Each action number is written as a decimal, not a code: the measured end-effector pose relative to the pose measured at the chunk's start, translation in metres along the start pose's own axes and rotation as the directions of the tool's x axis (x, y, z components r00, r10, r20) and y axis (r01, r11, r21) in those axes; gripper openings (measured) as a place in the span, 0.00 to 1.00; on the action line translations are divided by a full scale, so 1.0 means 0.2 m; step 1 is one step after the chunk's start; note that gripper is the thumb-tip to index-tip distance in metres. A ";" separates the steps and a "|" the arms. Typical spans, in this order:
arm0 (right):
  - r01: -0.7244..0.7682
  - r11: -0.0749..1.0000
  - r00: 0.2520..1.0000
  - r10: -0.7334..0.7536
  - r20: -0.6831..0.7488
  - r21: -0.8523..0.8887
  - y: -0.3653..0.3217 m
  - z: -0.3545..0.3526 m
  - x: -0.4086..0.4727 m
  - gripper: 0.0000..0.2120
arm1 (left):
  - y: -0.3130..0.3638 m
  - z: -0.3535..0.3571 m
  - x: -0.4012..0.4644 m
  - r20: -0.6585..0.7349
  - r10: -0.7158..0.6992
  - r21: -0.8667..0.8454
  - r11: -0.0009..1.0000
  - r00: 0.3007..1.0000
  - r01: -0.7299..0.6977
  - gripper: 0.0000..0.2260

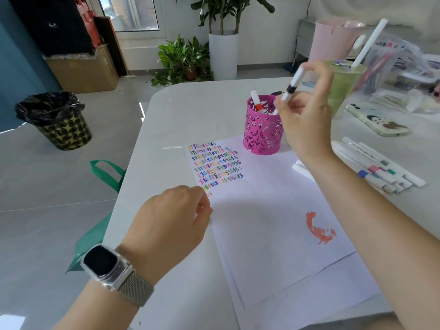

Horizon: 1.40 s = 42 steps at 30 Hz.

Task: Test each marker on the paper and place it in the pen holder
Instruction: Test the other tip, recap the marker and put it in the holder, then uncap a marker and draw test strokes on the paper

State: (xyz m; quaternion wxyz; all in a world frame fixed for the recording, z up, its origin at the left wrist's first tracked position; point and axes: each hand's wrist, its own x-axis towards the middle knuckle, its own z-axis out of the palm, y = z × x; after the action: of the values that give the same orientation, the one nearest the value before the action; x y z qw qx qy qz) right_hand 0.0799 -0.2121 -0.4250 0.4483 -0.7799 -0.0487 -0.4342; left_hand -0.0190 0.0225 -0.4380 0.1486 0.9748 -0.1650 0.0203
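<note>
My right hand (303, 120) holds a white marker with a black band (292, 85) upright and tilted, just right of and above the pink cut-out pen holder (263, 129). A red-banded marker (256, 101) stands in the holder. My left hand (173, 220), with a watch on the wrist, rests loosely closed on the left edge of the white paper (273, 222). The paper carries rows of small coloured squiggles (215, 164) and a red-orange scribble (320, 228). Several more white markers (381, 170) lie in a row on the table, to the right of my right forearm.
A green drink cup with a straw (345, 84), a phone (378, 122) and plastic bags (400, 60) crowd the right side of the grey table (171, 120). A pink bucket (333, 41) stands behind. On the floor to the left are a black-lined bin (57, 120) and a green bag (104, 177).
</note>
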 end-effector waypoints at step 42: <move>-0.700 0.626 0.699 0.503 0.508 0.344 -0.50 -0.06 -0.38 0.10 | 0.08 -0.08 -0.01 0.082 0.039 -0.697 0.717 0.996 0.029 0.11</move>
State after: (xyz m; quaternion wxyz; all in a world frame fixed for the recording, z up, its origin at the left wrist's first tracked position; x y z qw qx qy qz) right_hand -0.0209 -0.1368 -0.4109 0.7420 -0.6659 0.0242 -0.0731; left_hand -0.0269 0.0130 -0.4181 0.4968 0.8466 -0.1698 -0.0870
